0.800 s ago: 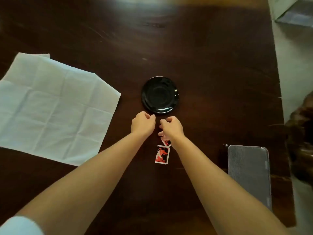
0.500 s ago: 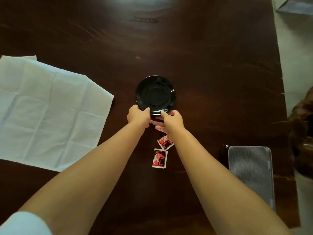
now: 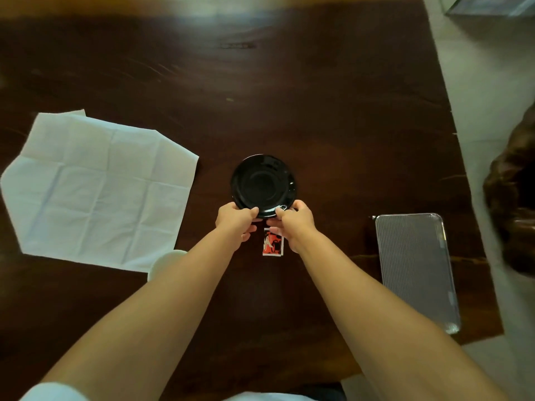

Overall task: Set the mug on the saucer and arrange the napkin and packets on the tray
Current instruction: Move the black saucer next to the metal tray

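Dark polished wooden desk (image 3: 318, 111) carries everything. Left hand (image 3: 236, 219) and right hand (image 3: 295, 221) each grip, pinching, the glossy black round saucer's (image 3: 262, 183) near rim; judged risk: it slips, or knocks the red-printed packet (image 3: 272, 243) beneath.

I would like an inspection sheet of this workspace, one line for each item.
Surface: dark wooden table, scratched, glare at the far edge.
Job's things: black saucer, nothing on it; white napkin unfolded flat at left; red packet near the saucer; ribbed metal tray at right, bare; white rim, perhaps the mug, half hidden by the left arm.
Clutter: nothing seen.
Grippers: left hand and right hand pinch the saucer's near rim.
Cables: nothing seen.
Surroundings: pale floor; dark blurred object at right.
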The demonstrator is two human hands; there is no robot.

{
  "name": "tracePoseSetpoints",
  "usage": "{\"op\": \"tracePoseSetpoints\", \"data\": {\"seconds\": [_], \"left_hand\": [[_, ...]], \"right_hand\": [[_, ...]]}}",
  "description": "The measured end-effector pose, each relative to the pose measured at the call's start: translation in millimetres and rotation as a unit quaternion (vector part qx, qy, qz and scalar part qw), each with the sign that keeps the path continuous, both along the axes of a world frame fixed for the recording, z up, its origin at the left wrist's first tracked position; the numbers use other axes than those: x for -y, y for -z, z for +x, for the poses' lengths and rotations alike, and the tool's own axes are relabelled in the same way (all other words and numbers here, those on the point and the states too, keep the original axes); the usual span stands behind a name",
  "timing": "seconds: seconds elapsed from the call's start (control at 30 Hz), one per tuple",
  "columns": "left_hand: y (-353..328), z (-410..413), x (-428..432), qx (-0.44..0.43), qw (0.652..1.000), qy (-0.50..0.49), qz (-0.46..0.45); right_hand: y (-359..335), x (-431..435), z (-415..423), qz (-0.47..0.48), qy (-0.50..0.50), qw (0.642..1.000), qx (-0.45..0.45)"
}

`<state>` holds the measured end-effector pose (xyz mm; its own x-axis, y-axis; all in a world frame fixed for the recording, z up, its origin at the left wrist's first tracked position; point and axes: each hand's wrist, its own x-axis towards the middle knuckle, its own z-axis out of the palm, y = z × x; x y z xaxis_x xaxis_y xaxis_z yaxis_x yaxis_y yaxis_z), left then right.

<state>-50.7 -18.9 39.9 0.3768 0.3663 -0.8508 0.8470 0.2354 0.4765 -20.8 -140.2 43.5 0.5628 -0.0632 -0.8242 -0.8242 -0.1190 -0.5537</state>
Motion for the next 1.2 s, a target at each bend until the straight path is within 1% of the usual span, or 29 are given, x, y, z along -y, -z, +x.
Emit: {"op": "tracePoseSetpoints", "data": {"seconds": [0.23, 0.5, 0.63, 0.73, 0.93, 1.2], "left_hand": [[-22.3, -66.1, 41.5, -0.004, 0.999, 0.050, 0.019], [-32.2, -128.7, 102.6, -0.026, 0.996, 0.083, -0.033], [-33.3, -144.2, 123.6, -0.031, 0.991, 0.124, -0.032], [-31.6, -150.8, 136.4, -0.045, 0.987, 0.153, -0.029], [-23.2, -151.4, 161.3, -0.075, 0.981, 0.176, -0.035], [-10.9, -138.1, 191.4, -0.097, 0.982, 0.157, -0.043]], "right_hand": [[-29.4, 50.1, -72.2, -0.004, 0.015, 1.000, 0.026], [-29.8, 118.0, -144.6, -0.007, 0.064, 0.998, 0.020], [-25.3, 140.1, -167.2, 0.010, 0.116, 0.993, -0.004], [-22.1, 154.2, -178.2, 0.014, 0.132, 0.991, -0.016], [-15.4, 181.1, -182.8, -0.002, 0.144, 0.989, -0.042], [-0.8, 212.6, -163.4, 0.008, 0.141, 0.988, -0.070]]}}
